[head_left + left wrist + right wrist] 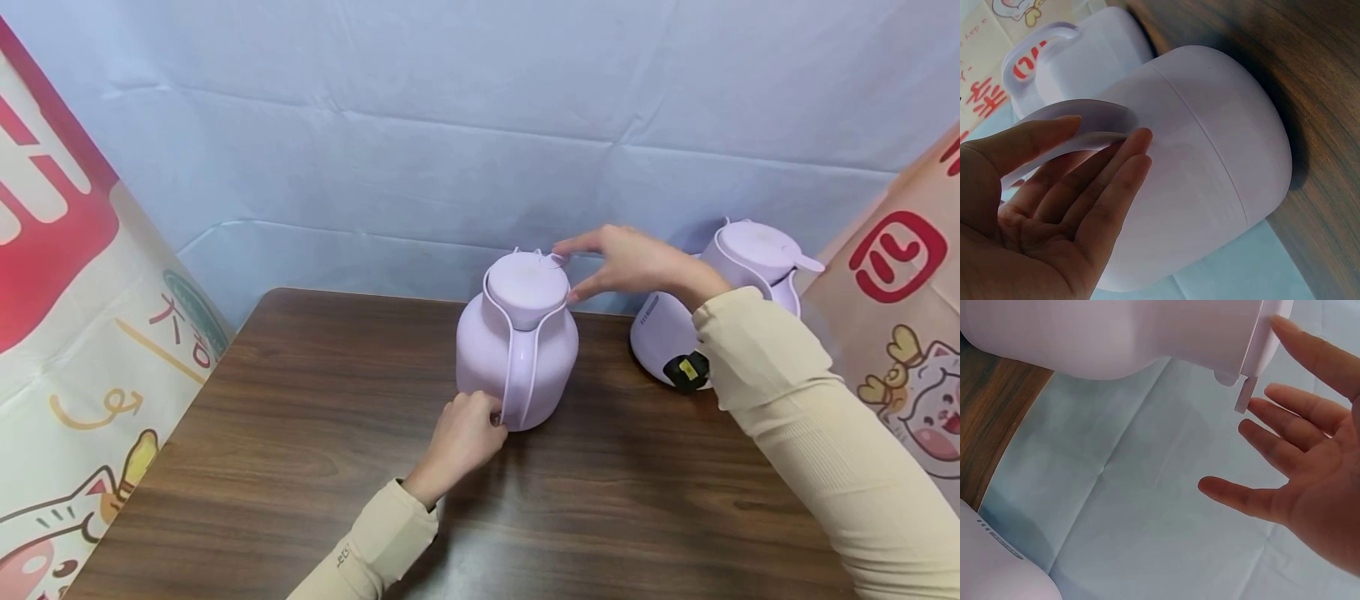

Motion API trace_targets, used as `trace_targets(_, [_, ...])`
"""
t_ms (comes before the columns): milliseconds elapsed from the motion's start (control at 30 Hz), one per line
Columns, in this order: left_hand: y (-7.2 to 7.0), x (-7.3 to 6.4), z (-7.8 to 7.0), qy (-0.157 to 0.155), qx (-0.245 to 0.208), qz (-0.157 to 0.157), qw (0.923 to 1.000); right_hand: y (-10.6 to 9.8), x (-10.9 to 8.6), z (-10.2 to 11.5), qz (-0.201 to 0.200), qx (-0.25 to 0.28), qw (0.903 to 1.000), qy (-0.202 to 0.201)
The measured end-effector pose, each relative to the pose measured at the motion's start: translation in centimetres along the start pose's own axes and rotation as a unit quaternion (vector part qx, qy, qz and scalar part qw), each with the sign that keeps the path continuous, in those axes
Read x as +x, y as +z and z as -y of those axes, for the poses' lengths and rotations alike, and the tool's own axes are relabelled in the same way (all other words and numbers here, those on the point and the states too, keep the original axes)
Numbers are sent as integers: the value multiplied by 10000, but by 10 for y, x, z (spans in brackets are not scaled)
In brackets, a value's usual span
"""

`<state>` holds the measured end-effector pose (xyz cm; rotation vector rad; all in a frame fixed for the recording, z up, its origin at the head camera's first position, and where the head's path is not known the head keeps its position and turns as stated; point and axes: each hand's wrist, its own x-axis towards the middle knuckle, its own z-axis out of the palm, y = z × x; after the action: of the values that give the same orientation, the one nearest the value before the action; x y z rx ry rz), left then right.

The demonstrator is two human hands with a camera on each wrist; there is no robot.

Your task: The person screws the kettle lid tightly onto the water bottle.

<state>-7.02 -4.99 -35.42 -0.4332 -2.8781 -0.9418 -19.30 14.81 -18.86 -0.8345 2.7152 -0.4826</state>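
Observation:
A lilac insulated jug (517,350) stands upright at the table's back edge, its handle facing me. My left hand (465,433) holds the lower part of that handle (1094,115), thumb on one side and fingers on the other. At the top, my right hand (626,262) reaches in from the right with its fingers spread. Its thumb (1316,353) touches the edge of the lid (528,279). The forefinger tip is beside the small tab (1246,395) that sticks out from the lid; whether it presses the tab I cannot tell.
To the right, partly behind my right forearm, is a second lilac jug (663,333) with a black and yellow label (687,371). Behind the brown wooden table (337,400) hangs pale blue cloth (375,167). Printed banners (67,333) flank both sides.

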Motion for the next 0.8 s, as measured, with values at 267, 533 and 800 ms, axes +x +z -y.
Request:
trace_targets(267, [-1,0,-1,-38,-29,13,10000,1,4,1,194,107,9997,-96])
trace_targets(533, [-1,0,-1,-72,-11,69,9999,2,4,2,129,104,9997,-151])
trace_targets(800, [-2,0,0,-42,-3,45,10000,3,5,1,41,-20,9998,-207])
